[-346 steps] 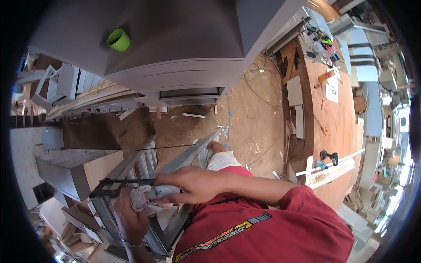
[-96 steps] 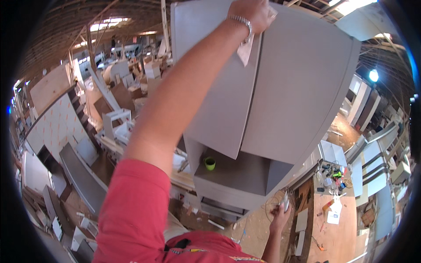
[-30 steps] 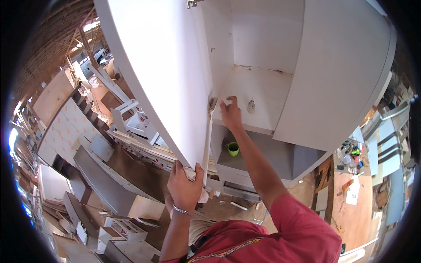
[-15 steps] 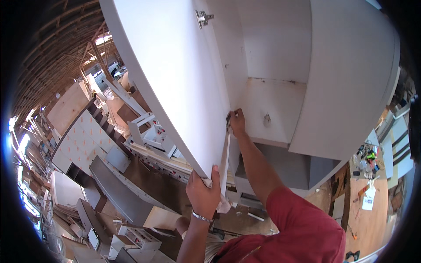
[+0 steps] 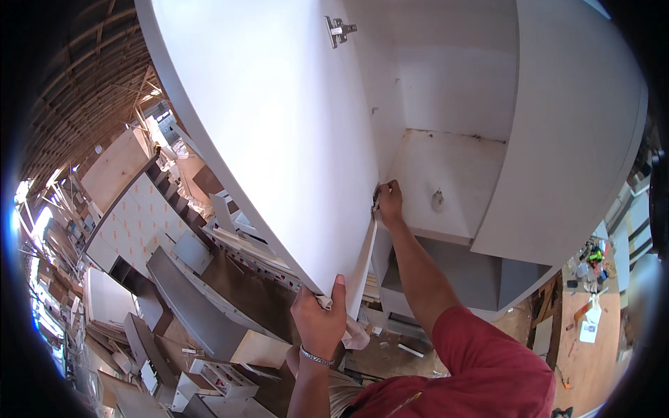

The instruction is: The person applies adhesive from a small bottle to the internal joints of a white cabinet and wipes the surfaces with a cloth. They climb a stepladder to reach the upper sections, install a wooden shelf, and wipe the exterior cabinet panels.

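Observation:
A tall white cabinet door (image 5: 272, 139) stands open, with a metal hinge (image 5: 339, 31) near its top. My left hand (image 5: 319, 317) is closed round the door's lower corner, thumb on the inner face. A bit of pale cloth (image 5: 325, 302) shows under its fingers, and a pinkish rag (image 5: 357, 335) hangs just below. My right hand (image 5: 391, 200) reaches to the door's inner edge beside the cabinet (image 5: 446, 167). Its fingers are pinched at a small dark metal piece, apparently the lower hinge (image 5: 376, 198), partly hidden by them.
A closed grey door (image 5: 564, 132) covers the cabinet's right side, above an open grey compartment (image 5: 449, 272). Panels, including a long grey board (image 5: 198, 306), and drawer boxes crowd the left. At right, a wooden workbench (image 5: 589, 355) holds tools and papers.
The view has shifted slightly, so the cabinet sits a little further right and lower. Both hands keep their places on the door and at the hinge.

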{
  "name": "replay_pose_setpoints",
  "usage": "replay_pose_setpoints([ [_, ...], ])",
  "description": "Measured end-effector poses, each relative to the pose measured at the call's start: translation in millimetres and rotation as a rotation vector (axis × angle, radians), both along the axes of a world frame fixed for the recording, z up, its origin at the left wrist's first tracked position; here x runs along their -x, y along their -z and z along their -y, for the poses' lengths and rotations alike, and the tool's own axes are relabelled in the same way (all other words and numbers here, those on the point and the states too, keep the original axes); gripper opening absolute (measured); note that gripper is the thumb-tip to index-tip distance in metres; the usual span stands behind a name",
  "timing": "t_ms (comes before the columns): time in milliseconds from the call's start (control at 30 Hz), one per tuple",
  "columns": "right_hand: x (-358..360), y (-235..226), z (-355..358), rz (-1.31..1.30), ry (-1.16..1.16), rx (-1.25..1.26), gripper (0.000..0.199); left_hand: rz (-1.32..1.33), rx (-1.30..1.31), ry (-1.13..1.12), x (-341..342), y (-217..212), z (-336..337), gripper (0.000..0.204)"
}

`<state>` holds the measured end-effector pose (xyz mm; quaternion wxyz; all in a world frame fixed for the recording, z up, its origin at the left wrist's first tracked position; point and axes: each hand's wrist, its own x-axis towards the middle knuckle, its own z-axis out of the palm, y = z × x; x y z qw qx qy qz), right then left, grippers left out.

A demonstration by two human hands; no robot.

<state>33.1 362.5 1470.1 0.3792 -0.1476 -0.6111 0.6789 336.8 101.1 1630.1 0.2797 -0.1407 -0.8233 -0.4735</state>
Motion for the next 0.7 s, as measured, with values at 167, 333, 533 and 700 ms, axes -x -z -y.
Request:
replay_pose_setpoints([
  [167, -8.6, -17.2, 9.1, 0.149, 0.025, -0.048, 0.023, 0.027, -0.019, -0.016, -2.2, 0.0, -3.3, 0.029],
  [333, -11.4, -59.6, -33.8, 0.448, 0.247, -1.151, 0.035, -0.034, 0.005, 0.003, -5.3, 2.7, -11.6, 0.029],
  [533, -42.4, -375.6, 12.1, -0.274, -0.151, -0.089, 0.049, 0.04, -0.032, -0.058, -5.2, 7.6, -2.1, 0.031],
  [700, -22.2, -471.8, -10.4, -0.14, -0.331, -0.063, 0.028, 0.002, -0.01, -0.02, -4.8, 7.4, -12.4, 0.031],
])
